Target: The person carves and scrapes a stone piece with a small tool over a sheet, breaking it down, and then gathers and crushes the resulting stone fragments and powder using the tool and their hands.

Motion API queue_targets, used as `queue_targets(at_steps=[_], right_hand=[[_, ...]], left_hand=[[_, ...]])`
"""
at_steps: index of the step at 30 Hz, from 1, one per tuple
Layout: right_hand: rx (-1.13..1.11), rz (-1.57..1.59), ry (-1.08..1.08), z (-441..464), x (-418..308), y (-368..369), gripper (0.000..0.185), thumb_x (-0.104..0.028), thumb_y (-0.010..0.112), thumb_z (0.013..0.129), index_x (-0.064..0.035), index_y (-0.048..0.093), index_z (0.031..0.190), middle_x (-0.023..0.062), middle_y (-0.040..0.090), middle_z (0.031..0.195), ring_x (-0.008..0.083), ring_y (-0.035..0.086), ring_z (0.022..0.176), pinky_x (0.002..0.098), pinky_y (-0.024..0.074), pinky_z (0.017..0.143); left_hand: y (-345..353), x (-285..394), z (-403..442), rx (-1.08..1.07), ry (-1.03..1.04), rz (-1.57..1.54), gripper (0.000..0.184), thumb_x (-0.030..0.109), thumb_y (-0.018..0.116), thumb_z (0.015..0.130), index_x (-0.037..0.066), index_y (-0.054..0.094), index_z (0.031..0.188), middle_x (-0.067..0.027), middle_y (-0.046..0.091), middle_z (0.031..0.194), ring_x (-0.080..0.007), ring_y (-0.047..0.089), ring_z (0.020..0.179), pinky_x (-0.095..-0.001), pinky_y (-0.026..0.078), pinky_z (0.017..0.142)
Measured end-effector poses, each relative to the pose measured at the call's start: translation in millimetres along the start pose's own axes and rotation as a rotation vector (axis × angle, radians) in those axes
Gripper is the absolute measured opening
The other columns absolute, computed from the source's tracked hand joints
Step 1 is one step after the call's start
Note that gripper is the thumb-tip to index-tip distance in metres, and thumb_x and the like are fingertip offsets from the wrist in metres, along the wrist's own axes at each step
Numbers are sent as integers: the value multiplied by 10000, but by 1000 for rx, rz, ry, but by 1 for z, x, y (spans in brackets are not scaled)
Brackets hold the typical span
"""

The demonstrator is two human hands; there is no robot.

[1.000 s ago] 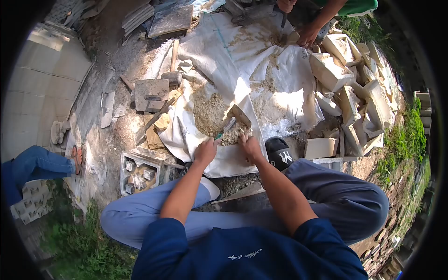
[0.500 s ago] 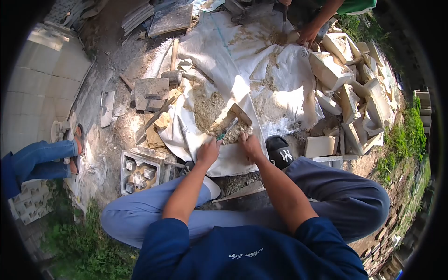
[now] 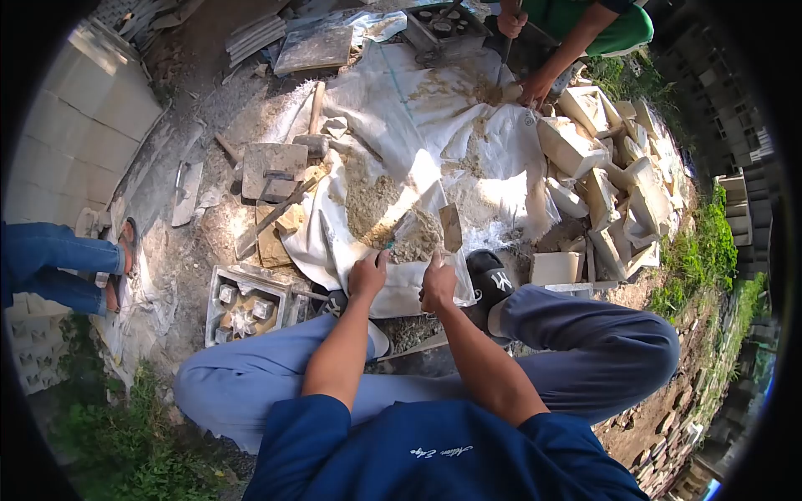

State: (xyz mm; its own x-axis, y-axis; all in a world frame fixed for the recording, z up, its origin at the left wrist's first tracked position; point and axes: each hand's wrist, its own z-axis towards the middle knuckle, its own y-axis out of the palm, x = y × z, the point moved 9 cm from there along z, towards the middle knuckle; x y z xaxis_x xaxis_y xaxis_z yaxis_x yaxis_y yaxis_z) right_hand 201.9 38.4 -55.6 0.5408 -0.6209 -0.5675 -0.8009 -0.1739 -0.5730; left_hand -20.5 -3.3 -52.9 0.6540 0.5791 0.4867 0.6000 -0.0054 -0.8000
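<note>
My left hand is closed around a small green-handled trowel, its pale blade lying against the damp, crumbly mix. Closed in a fist, my right hand grips a flat brown-bladed trowel; its blade stands tilted at the right side of the mix, and its handle is hidden in my fingers. Under both hands spreads a white woven sheet, with more loose mix beyond them.
Across the sheet, another person's hands work with a long tool. Broken pale blocks pile up at right. A metal mold sits by my left knee. A mallet and a float lie at left; a person's legs stand beyond.
My right hand has turned, and the blade it holds has swung to the right and now shows its flat face. My left hand stays nearly in place. The view has shifted slightly.
</note>
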Motion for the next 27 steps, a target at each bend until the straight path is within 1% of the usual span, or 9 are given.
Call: queue_targets(at_steps=[3, 5, 6, 9, 13, 15, 17, 23, 27], right_hand=[[-85, 186, 167, -28, 2, 11, 681, -489, 433, 996, 159, 630, 927, 267, 668, 766, 339, 673, 557, 444, 521, 471], [16, 326, 294, -27, 26, 24, 650, -471, 449, 994, 154, 619, 936, 263, 670, 781, 346, 670, 556, 448, 519, 457], [96, 274, 259, -31, 22, 18, 669, -517, 473, 975, 113, 602, 787, 226, 637, 667, 326, 659, 567, 446, 518, 535], [99, 275, 238, -36, 12, 22, 636, -498, 474, 977, 89, 587, 760, 217, 636, 676, 311, 651, 555, 443, 517, 532], [0, 284, 244, -26, 1, 44, 614, -486, 471, 980, 74, 573, 750, 200, 621, 661, 308, 624, 518, 449, 502, 487], [-71, 365, 317, -27, -1, 61, 554, -432, 463, 998, 84, 580, 835, 218, 643, 711, 326, 640, 508, 448, 508, 448], [-78, 415, 320, -30, -8, 68, 538, -427, 465, 999, 60, 562, 791, 196, 618, 655, 316, 623, 479, 448, 501, 436], [-102, 307, 169, 16, 4, 77, 591, -456, 474, 991, 74, 541, 737, 196, 614, 623, 318, 624, 476, 449, 473, 405], [38, 269, 222, -26, -1, 18, 632, -469, 453, 992, 110, 622, 803, 254, 654, 707, 348, 662, 558, 473, 508, 521]], left_hand=[[-16, -2, -5, 147, 21, -72, 471, 503, 461, 970, 79, 654, 903, -231, 685, 821, -458, 649, 829, -546, 497, 746], [-26, -6, -7, 245, 31, -75, 461, 488, 491, 964, 70, 651, 857, -219, 682, 769, -448, 656, 766, -538, 505, 703], [-26, -10, -7, 246, 24, -74, 461, 488, 491, 964, 70, 651, 857, -219, 682, 769, -448, 656, 766, -538, 505, 703], [-29, -18, -8, 314, 10, -82, 479, 495, 501, 961, 62, 644, 811, -216, 674, 730, -441, 657, 731, -537, 502, 678], [-32, -23, -7, 345, -32, -88, 500, 505, 495, 962, 59, 639, 787, -231, 663, 716, -439, 655, 733, -538, 496, 677], [-32, -25, -7, 356, -32, -100, 501, 505, 493, 963, 58, 638, 788, -235, 659, 713, -443, 652, 732, -538, 495, 677], [-30, -27, -5, 350, -33, -94, 502, 507, 498, 960, 58, 640, 787, -240, 658, 715, -450, 648, 735, -536, 496, 683], [-29, -30, -5, 360, -31, -136, 501, 514, 511, 951, 60, 639, 782, -238, 657, 715, -455, 645, 740, -539, 495, 676], [-21, -36, -2, 359, -48, -110, 505, 516, 506, 953, 62, 639, 779, -236, 658, 717, -456, 645, 739, -543, 497, 672]])
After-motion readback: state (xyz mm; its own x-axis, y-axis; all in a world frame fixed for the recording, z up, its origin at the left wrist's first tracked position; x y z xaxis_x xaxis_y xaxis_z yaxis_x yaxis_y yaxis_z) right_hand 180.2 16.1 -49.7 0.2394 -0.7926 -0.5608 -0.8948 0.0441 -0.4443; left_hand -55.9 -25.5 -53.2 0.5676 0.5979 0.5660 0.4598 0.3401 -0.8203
